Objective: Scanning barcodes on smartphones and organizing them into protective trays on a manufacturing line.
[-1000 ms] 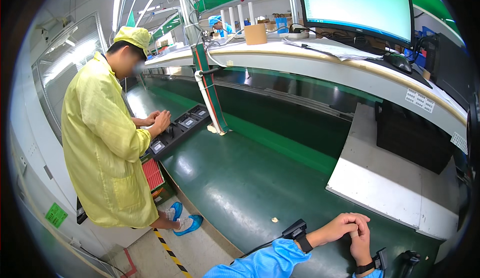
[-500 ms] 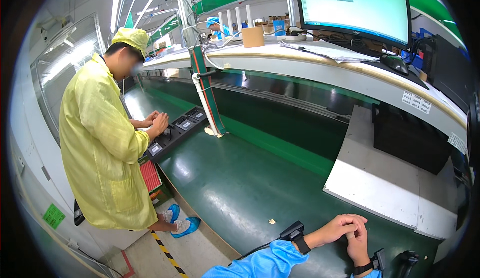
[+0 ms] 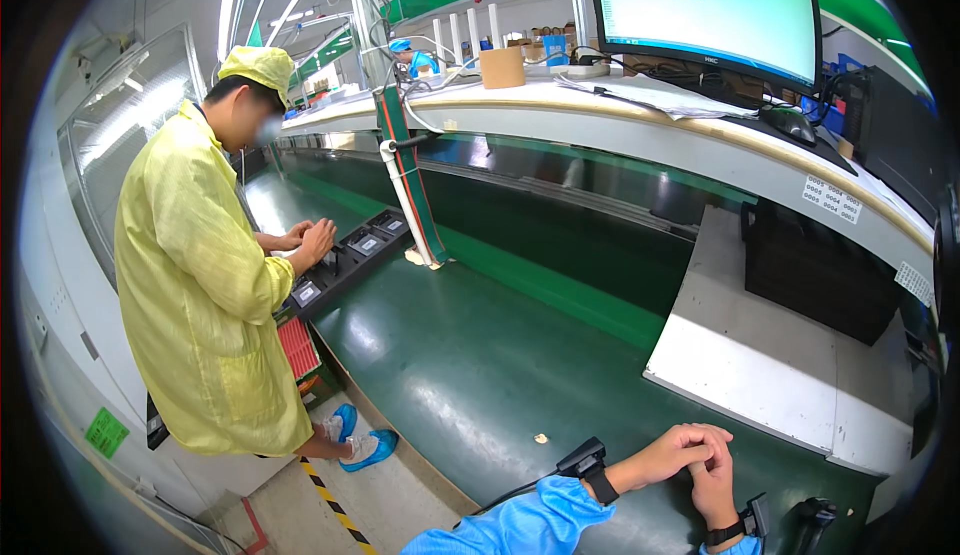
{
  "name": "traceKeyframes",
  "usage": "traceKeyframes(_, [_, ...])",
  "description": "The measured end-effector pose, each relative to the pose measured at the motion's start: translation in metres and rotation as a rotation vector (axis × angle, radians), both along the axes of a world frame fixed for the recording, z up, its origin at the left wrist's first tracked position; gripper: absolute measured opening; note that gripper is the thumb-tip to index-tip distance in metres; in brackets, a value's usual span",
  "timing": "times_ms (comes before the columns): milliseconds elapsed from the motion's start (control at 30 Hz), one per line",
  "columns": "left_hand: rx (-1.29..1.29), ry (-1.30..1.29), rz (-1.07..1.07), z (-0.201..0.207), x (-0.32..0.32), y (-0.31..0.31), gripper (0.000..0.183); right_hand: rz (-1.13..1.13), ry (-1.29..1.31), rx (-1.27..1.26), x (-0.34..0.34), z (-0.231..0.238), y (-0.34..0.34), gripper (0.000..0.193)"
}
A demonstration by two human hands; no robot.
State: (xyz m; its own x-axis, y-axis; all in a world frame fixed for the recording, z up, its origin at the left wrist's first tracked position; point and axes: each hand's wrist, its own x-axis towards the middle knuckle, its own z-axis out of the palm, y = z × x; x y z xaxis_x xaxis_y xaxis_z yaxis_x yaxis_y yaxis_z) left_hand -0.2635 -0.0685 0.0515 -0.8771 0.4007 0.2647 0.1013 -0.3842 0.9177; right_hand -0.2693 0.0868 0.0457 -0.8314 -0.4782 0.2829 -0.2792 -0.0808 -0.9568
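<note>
My left hand (image 3: 672,457) and my right hand (image 3: 711,490) are brought together above the green work surface (image 3: 480,375), at the lower right. The left hand's fingers are bent and lie across the right hand. Part of the right hand's fingers is hidden under the left, and no object shows in either hand. Each wrist wears a black strap with a small black device, one on the left wrist (image 3: 585,460) and one on the right wrist (image 3: 752,520). A black handled object (image 3: 815,520) stands beside my right wrist.
A co-worker in yellow (image 3: 200,285) stands at the left, both hands over a black tray (image 3: 350,265) with labelled units. A post (image 3: 410,185) rises mid-surface. White panels (image 3: 745,345) lie at the right, below a shelf with a monitor (image 3: 705,15) and a mouse (image 3: 790,125).
My hands stay together in nearly the same pose. The co-worker's hands and head have shifted slightly, and the whole view has moved a little. A distant person in a blue cap appears farther left.
</note>
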Motion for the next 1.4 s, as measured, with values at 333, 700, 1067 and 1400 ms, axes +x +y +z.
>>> traceKeyframes(333, [0.024, -0.026, -0.015, -0.0012, -0.0006, 0.0010, 0.015, 0.004, -0.024, -0.048, 0.0009, -0.0011, -0.0007, 0.041])
traceKeyframes(700, [0.019, -0.041, 0.000, -0.0030, -0.0010, 0.0020, 0.015, 0.010, -0.023, -0.037, -0.0001, -0.0024, -0.0001, 0.042])
traceKeyframes(1067, [0.019, -0.048, 0.002, -0.0025, -0.0007, 0.0021, 0.015, 0.011, -0.046, -0.042, -0.0014, -0.0051, 0.0002, 0.046])
traceKeyframes(1400, [0.014, -0.042, 0.002, -0.0010, -0.0002, 0.0023, 0.012, 0.006, -0.039, -0.035, -0.0008, -0.0040, 0.0003, 0.045])
